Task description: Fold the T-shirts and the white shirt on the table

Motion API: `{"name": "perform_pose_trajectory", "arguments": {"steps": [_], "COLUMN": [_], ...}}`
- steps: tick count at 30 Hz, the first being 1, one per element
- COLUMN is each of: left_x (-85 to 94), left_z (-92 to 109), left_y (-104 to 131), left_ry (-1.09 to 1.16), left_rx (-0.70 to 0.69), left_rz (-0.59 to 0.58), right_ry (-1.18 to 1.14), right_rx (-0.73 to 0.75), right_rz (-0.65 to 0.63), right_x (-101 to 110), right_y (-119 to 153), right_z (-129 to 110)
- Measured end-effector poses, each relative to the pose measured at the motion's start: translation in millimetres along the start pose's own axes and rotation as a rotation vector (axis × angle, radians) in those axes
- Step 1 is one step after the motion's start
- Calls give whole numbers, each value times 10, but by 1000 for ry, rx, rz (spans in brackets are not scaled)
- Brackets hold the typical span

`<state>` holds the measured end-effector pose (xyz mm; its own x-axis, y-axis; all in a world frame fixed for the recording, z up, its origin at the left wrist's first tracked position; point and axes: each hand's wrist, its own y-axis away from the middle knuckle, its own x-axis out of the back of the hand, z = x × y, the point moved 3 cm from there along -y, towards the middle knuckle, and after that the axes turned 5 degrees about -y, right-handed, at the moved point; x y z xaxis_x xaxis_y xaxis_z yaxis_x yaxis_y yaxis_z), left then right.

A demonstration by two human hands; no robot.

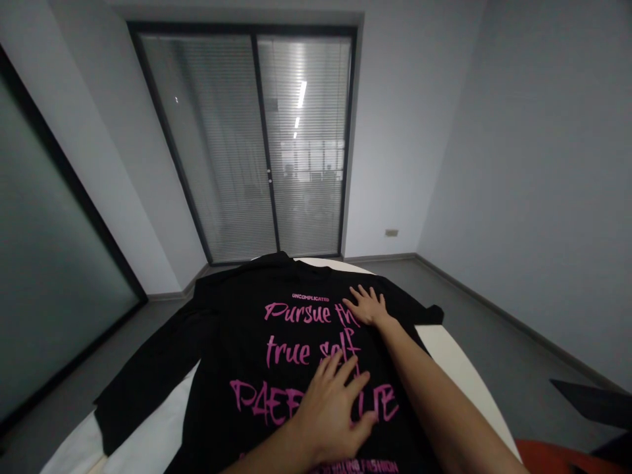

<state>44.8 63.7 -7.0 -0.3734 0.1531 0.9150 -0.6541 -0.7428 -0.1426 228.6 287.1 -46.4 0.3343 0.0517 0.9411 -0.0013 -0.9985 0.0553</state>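
A black long-sleeved shirt [237, 342] with pink lettering lies spread out on a white table [459, 362], its collar at the far side. My left hand [336, 408], fingers spread, is over the lower lettering in the middle of the shirt. Farther forward, my right hand [366, 306] rests with spread fingers on the upper right of the chest, covering the end of the top line of print. Neither hand grips the cloth. The left sleeve [148, 368] stretches toward the near left table edge; the sleeve at right reaches past the table's edge.
White cloth or table surface [153, 421] shows beside the left sleeve. Beyond the table are glass doors [266, 151] with blinds, and grey walls [533, 164]. Something orange-red [557, 457] and a dark flat object [592, 401] are at the lower right.
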Motion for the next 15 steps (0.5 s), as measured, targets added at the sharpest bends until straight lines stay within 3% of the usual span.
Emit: {"name": "perform_pose_trajectory", "arguments": {"steps": [5, 10, 15], "left_x": [17, 32, 41], "left_z": [-3, 18, 33], "left_y": [6, 11, 3], "left_ry": [-13, -20, -6], "left_rx": [-10, 5, 17], "left_rz": [-108, -142, -136], "right_ry": [-4, 62, 54], "right_rx": [24, -154, -191], "right_rz": [71, 224, 152], "right_x": [47, 121, 126], "right_y": [90, 243, 240], "right_z": [32, 83, 84]}}
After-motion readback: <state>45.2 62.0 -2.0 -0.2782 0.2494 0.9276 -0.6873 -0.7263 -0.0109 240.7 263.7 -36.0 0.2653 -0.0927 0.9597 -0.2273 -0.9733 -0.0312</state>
